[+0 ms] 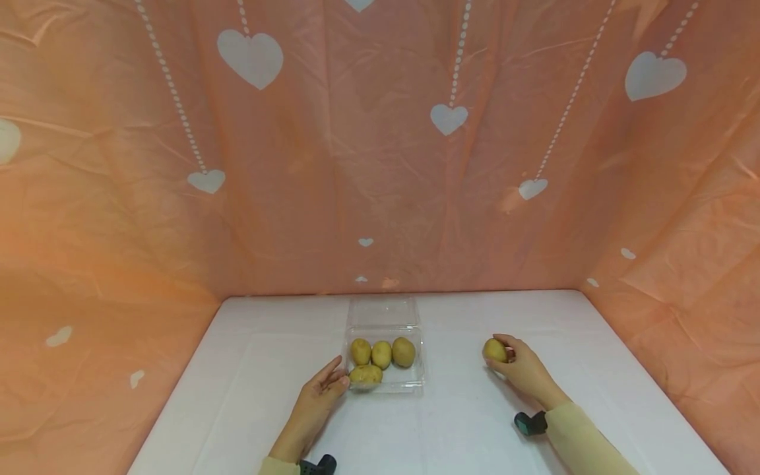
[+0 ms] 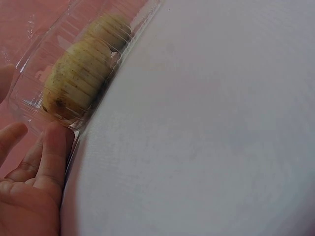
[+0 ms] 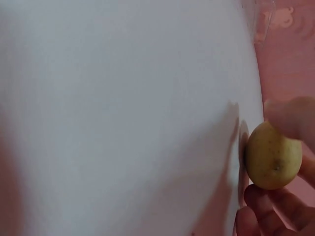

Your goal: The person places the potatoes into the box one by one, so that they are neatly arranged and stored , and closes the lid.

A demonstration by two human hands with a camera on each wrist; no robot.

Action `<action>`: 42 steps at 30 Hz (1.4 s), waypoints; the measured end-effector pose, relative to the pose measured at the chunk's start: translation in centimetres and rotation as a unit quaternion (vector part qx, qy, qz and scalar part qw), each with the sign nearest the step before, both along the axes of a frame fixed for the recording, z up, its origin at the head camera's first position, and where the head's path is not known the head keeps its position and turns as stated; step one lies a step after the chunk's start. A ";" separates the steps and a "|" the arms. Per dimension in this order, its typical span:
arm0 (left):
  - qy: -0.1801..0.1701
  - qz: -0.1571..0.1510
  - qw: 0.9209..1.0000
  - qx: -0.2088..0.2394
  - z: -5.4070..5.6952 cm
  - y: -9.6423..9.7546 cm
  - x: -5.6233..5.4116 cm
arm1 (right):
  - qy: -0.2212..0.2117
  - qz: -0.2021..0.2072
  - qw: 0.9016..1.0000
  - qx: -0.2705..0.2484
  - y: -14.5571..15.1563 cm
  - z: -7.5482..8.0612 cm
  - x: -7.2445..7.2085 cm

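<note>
An orange cloth (image 1: 380,178) printed with pale hearts rose beyond the fingers of both hands and ran down past them on either side. Under the fingers spread a white table (image 1: 451,435). A light sleeve (image 1: 584,435) covered the forearm behind the right fingers.

A clear plastic container (image 1: 402,379) sat just to the right of the left fingertips, its lid (image 1: 382,311) laid back on the side away from them. The left hand (image 1: 311,404) had its fingers loosely extended and parted, holding nothing, with the thumb tip at the container's near left corner. The right hand (image 1: 525,373), well apart from the container, was partly closed: its thumb and fingers gripped a single potato (image 1: 495,350) by its sides. Whether that potato touched the table under the fingers could not be told.

A dark wrist device (image 1: 530,423) was worn behind the right fingers, and another (image 1: 320,465) behind the left. Inside the container lay four more potatoes: an oblong one (image 1: 365,376) just beside the left thumb, and three (image 1: 382,355) in a row farther from it, the rightmost the farthest from the left fingers.
</note>
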State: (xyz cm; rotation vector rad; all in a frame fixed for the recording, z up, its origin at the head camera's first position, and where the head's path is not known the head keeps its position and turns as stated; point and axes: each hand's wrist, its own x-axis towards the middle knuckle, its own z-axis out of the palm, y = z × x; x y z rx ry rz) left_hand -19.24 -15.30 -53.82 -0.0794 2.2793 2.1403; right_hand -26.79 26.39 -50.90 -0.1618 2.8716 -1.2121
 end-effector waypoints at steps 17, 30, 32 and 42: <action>0.003 -0.001 1.000 -0.003 -0.1 0.0 -0.1 | -0.017 -0.030 0.999 -0.011 -0.4 0.5 0.1; -0.003 -0.005 1.000 -0.005 0.3 0.1 0.0 | -0.001 -0.032 0.999 -0.039 -2.2 1.5 0.2; -0.003 -0.005 1.000 -0.006 0.4 0.1 0.0 | 0.009 -0.029 0.999 -0.045 -2.8 1.8 0.3; -0.003 -0.007 1.000 0.001 0.5 0.1 0.1 | 0.054 -0.014 0.996 -0.063 -6.1 2.7 0.9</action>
